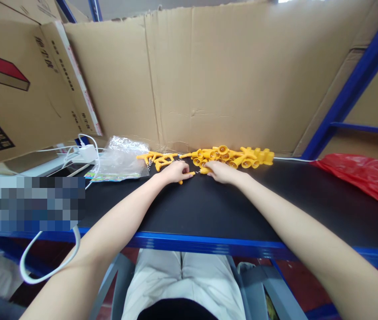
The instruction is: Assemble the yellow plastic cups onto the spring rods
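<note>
Left hand (179,171) grasps yellow piece (191,174), right hand (217,171) grasps yellow part (204,170), thin coil (197,172) between, over tabletop (192,209) near yellow cups (223,154). Hard pull could overstretch coil; loose pinch could drop part.

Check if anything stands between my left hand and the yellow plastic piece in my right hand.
Nothing bulky does: between your left hand and the yellow plastic piece in your right hand show only a slim yellow tip and a thin pale coiled strand.

Yellow pieces (239,159) look smooth plastic, the tabletop (189,209) matt, the red bag (364,175) glossy.
</note>
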Demonstrator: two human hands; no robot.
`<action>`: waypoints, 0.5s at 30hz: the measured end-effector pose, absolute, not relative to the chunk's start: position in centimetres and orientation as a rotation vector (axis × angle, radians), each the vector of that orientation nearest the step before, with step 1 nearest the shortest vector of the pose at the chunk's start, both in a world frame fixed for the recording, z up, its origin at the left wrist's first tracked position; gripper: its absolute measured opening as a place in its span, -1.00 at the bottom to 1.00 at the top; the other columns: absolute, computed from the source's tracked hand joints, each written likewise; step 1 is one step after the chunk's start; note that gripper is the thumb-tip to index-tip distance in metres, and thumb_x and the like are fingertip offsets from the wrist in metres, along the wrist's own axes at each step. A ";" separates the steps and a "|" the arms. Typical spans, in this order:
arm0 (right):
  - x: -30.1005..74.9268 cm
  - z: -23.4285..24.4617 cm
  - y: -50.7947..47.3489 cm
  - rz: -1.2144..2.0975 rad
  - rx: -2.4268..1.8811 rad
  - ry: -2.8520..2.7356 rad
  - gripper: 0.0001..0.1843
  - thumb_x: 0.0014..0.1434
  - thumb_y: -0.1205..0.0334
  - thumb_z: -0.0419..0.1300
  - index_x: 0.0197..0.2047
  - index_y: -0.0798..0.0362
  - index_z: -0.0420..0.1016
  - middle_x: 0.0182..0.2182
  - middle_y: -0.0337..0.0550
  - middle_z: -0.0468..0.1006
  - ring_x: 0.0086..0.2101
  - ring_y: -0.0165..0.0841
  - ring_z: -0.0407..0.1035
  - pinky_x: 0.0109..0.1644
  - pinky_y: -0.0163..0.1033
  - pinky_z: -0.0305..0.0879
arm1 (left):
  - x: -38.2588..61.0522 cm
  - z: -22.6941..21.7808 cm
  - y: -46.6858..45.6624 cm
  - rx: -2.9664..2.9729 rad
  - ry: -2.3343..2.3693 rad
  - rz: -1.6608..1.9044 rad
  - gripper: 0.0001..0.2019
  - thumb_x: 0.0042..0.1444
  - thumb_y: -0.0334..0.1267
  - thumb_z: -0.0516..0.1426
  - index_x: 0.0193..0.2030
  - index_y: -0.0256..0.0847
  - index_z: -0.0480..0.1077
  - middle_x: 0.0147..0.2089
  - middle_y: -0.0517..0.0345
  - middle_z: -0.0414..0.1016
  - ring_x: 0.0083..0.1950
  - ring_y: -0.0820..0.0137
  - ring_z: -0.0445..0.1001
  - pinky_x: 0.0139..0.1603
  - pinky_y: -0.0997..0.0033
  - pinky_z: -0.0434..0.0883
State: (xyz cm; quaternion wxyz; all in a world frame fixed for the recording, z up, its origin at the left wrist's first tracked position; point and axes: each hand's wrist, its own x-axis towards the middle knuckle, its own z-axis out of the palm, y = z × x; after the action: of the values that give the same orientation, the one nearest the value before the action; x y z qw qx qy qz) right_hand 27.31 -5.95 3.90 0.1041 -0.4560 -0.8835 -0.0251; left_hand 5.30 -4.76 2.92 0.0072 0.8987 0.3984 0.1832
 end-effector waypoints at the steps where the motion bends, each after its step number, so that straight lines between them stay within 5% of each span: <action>1: 27.2 3.8 -6.0 -0.084 -1.304 -2.610 -0.76 0.10 0.35 0.10 -0.11 0.08 0.38 -0.10 0.00 0.46 -0.13 -0.21 0.36 -0.10 -0.20 0.25 | 5.3 2.9 -4.8 2.805 1.243 0.583 -0.71 0.05 -0.04 0.08 -0.44 -0.25 0.40 -0.48 0.16 0.44 -0.46 0.45 0.35 -0.45 0.49 0.20; 15: 27.3 3.8 -6.1 -0.080 -1.334 -2.616 -0.70 0.14 0.23 0.08 -0.05 0.08 0.38 -0.06 0.01 0.44 -0.08 -0.18 0.34 -0.04 -0.16 0.23 | 5.4 2.8 -4.7 2.614 1.314 0.907 -0.79 0.10 -0.29 -0.04 -0.21 -0.26 0.36 -0.20 0.07 0.45 -0.21 0.40 0.41 -0.14 0.39 0.36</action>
State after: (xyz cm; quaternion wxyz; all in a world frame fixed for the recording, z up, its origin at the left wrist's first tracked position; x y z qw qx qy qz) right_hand 27.29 -6.05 3.80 0.1019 -0.4516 -0.8860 -0.0272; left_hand 5.37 -4.70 2.77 0.0392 0.8528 0.4285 0.2959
